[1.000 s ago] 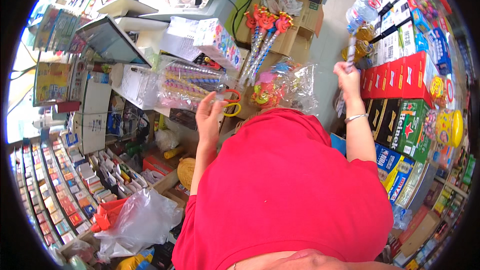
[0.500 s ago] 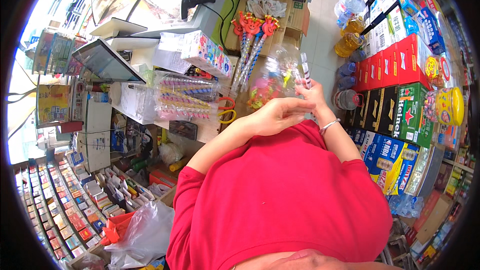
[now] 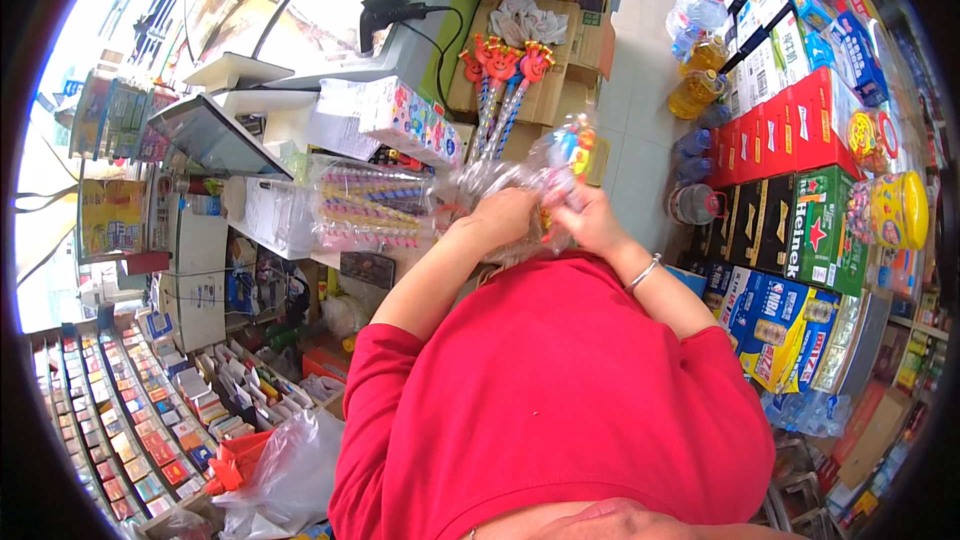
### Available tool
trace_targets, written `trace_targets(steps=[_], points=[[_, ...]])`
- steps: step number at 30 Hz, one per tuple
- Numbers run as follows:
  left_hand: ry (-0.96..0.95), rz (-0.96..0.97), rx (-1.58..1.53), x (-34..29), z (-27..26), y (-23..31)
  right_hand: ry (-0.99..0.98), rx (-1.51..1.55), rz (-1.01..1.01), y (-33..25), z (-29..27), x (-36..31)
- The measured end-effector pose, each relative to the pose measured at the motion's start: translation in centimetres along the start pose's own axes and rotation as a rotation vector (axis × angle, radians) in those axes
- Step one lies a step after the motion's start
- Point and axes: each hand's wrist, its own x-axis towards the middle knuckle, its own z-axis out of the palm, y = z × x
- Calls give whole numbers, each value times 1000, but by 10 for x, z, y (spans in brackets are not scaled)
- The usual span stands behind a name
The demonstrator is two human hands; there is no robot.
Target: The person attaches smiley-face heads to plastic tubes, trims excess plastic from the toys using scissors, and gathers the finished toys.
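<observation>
My left hand (image 3: 505,217) is closed on a crumpled clear plastic bag (image 3: 577,147) just in front of my chest. My right hand (image 3: 592,224) pinches the same bag from its right side, fingers bent together. Brightly coloured pieces in blue, yellow and red show through the plastic, too blurred to name. Beyond the hands lie several striped sticks topped with red crowned heads (image 3: 502,64). Left of my left hand is a clear pack of patterned sticks (image 3: 368,205). The bag's crumpled plastic reaches toward that pack. The striped stick seen earlier cannot be made out.
A tissue-style box (image 3: 410,123) and a tilted screen (image 3: 222,135) stand at the left. A handheld scanner (image 3: 385,15) sits farther back. Stacked drink cartons (image 3: 780,130) and oil bottles (image 3: 695,92) line the right. A dark phone-like slab (image 3: 367,268) lies near my left forearm.
Both hands have come together on the clear bag, which is now gathered closer to my chest. My left hand went from outstretched to closed. The striped stick no longer shows in my right hand.
</observation>
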Motion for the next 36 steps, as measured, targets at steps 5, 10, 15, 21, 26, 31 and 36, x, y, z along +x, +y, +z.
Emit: trace_targets(steps=[5, 10, 15, 21, 26, 31, 36], points=[[589, 163, -652, 79, 91, -67, -382, 72, -28, -24, 30, 0], [721, -147, -982, 87, 73, -53, -498, 115, -60, -35, 40, -2], [823, -109, -611, 64, 63, -35, -448, 127, -44, -34, 38, -7], [391, -52, -560, 38, 66, -36, -132, 156, 31, -5, 28, 10], [210, -68, -131, -42, 19, -19, 149, 228, 70, 6, 22, 25], [575, -79, -526, -109, 10, -26, 219, 256, 206, 26, 17, 41], [667, 75, -1714, -116, 5, -33, 202, -533, -50, 120, 5, 56]])
